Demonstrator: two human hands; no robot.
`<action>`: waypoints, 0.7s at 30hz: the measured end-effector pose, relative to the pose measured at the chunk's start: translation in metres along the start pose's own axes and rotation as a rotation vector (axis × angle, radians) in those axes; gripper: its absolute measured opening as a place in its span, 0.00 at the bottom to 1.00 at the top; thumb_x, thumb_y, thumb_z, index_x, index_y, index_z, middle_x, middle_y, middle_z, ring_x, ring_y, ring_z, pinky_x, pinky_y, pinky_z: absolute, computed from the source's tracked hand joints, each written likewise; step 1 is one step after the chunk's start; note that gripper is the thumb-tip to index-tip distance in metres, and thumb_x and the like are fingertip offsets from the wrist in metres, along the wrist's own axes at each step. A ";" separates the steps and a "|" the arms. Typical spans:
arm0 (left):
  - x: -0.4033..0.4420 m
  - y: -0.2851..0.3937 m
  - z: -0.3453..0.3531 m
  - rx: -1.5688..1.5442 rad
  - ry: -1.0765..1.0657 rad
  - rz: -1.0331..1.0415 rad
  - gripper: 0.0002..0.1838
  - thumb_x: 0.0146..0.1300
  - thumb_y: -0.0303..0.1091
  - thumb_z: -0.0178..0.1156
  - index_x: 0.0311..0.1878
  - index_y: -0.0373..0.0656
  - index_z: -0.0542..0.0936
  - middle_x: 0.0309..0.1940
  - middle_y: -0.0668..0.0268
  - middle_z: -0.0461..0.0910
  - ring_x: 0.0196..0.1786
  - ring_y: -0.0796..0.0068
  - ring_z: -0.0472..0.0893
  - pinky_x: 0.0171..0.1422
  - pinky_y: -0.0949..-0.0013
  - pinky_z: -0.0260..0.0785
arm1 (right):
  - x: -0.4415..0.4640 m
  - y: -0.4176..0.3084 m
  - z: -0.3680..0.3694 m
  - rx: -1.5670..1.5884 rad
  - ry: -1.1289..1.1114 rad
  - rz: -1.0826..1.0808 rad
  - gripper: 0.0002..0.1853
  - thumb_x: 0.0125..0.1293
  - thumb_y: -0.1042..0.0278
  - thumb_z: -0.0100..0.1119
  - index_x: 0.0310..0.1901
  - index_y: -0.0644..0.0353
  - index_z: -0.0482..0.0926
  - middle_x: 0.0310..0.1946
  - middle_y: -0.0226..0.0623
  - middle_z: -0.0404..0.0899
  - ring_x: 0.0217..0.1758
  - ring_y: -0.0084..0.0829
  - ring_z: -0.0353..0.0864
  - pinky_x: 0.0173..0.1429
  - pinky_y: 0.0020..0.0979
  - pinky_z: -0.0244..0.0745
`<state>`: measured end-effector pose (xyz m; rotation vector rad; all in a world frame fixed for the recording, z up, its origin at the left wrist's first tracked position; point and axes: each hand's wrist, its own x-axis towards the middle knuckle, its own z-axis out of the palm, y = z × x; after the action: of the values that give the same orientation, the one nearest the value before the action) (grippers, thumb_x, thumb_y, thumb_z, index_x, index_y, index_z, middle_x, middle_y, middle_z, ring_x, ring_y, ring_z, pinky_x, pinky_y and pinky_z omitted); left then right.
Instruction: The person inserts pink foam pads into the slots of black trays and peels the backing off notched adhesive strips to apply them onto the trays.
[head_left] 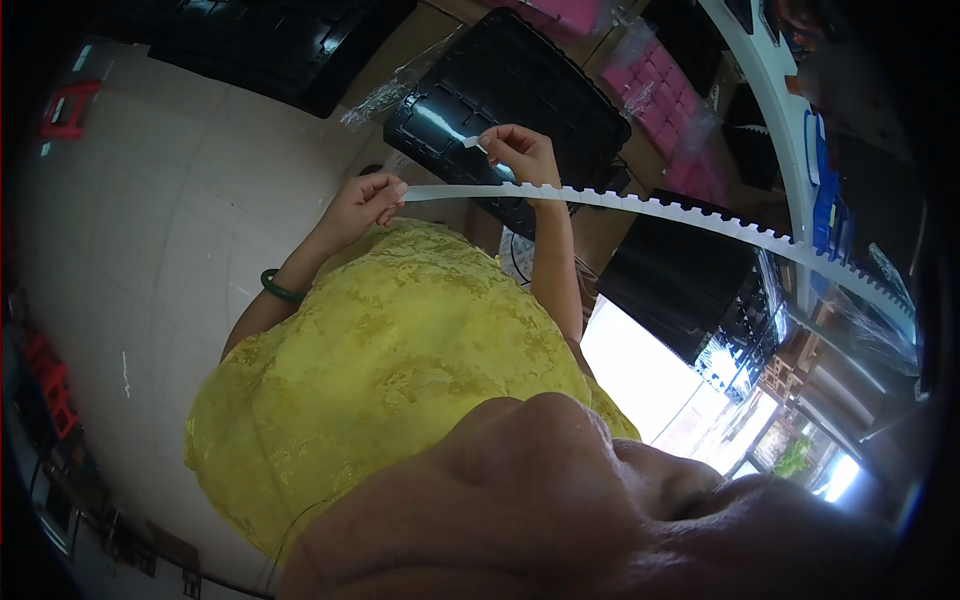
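My left hand [365, 208], with a dark green bangle on its wrist, pinches the plain end of a long white strip [620, 200]. The strip runs rightward across my right forearm in a long bend, and its edge is toothed with square notches. Its far end reaches the right side of the view. My right hand [522, 152] is raised above it, thumb and forefinger closed on a small white piece [472, 142]. Whether that piece joins the strip cannot be seen. Beyond both hands lies a black plastic crate-like panel [540, 85].
Pink plastic panels [655, 95] in clear film lie beyond, near a white curved frame [795, 150] and blue part [828, 200]. A stack of black sheets [680, 270] stands at right. A red stool [68, 110] stands on the tiled floor [180, 240].
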<state>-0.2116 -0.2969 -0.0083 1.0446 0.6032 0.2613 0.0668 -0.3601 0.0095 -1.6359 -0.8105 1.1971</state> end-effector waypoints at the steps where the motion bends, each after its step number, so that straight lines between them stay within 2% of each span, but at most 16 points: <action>1: -0.002 -0.003 -0.007 0.017 0.013 -0.015 0.16 0.76 0.41 0.54 0.35 0.40 0.77 0.21 0.77 0.68 0.24 0.90 0.67 0.33 0.80 0.64 | 0.014 0.008 0.013 -0.097 0.005 -0.042 0.08 0.60 0.69 0.69 0.36 0.65 0.86 0.28 0.31 0.84 0.31 0.18 0.79 0.38 0.23 0.74; 2: -0.004 -0.006 -0.010 0.033 0.027 -0.031 0.16 0.75 0.41 0.54 0.35 0.39 0.77 0.22 0.77 0.68 0.24 0.90 0.67 0.33 0.80 0.64 | 0.027 0.016 0.026 -0.193 0.010 -0.085 0.09 0.60 0.67 0.70 0.36 0.66 0.86 0.28 0.32 0.85 0.31 0.18 0.79 0.39 0.24 0.75; 3: -0.004 -0.008 -0.013 0.026 0.027 -0.034 0.16 0.75 0.41 0.54 0.35 0.39 0.77 0.22 0.77 0.68 0.24 0.90 0.67 0.33 0.80 0.64 | 0.041 0.026 0.038 -0.292 0.040 -0.106 0.11 0.59 0.64 0.69 0.34 0.65 0.87 0.28 0.35 0.86 0.30 0.23 0.82 0.39 0.27 0.76; 6: -0.004 -0.009 -0.019 -0.006 0.026 -0.040 0.15 0.76 0.40 0.53 0.35 0.40 0.76 0.22 0.77 0.68 0.25 0.90 0.67 0.33 0.80 0.64 | 0.065 0.040 0.060 -0.581 0.076 -0.131 0.11 0.57 0.63 0.69 0.34 0.63 0.87 0.30 0.41 0.87 0.31 0.31 0.85 0.39 0.32 0.77; 7: -0.003 -0.009 -0.019 -0.021 0.022 -0.039 0.15 0.76 0.40 0.53 0.35 0.40 0.76 0.23 0.77 0.68 0.25 0.90 0.66 0.34 0.80 0.64 | 0.068 0.043 0.064 -0.667 0.107 -0.156 0.10 0.54 0.64 0.68 0.33 0.62 0.87 0.30 0.45 0.86 0.32 0.40 0.86 0.40 0.36 0.79; 13: 0.004 -0.011 -0.019 -0.007 0.019 -0.048 0.14 0.77 0.39 0.52 0.35 0.40 0.75 0.23 0.77 0.67 0.25 0.90 0.66 0.34 0.80 0.64 | 0.072 0.047 0.073 -0.779 0.172 -0.343 0.09 0.53 0.66 0.67 0.33 0.61 0.87 0.26 0.45 0.84 0.31 0.42 0.85 0.40 0.39 0.80; 16: 0.006 -0.006 -0.020 -0.003 0.005 -0.068 0.15 0.77 0.39 0.52 0.35 0.40 0.75 0.22 0.77 0.67 0.25 0.90 0.66 0.33 0.79 0.64 | 0.075 0.040 0.080 -0.863 0.055 -0.334 0.09 0.54 0.65 0.67 0.33 0.61 0.87 0.26 0.45 0.84 0.30 0.41 0.85 0.39 0.38 0.79; 19: 0.007 -0.004 -0.022 0.018 -0.017 -0.047 0.15 0.76 0.39 0.52 0.35 0.40 0.75 0.21 0.77 0.67 0.24 0.90 0.66 0.33 0.79 0.64 | 0.070 0.030 0.071 -0.652 -0.013 -0.123 0.08 0.56 0.66 0.67 0.32 0.62 0.87 0.25 0.41 0.84 0.27 0.34 0.84 0.37 0.34 0.77; 21: 0.011 -0.003 -0.021 0.040 -0.016 -0.009 0.14 0.76 0.39 0.52 0.36 0.39 0.76 0.20 0.77 0.67 0.24 0.90 0.66 0.33 0.79 0.64 | 0.056 0.027 0.055 -0.498 0.084 -0.122 0.09 0.57 0.66 0.67 0.33 0.63 0.87 0.23 0.38 0.84 0.26 0.29 0.82 0.35 0.31 0.75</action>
<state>-0.2151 -0.2779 -0.0217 1.0812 0.6005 0.2329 0.0312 -0.3042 -0.0403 -1.9837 -1.2042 0.8751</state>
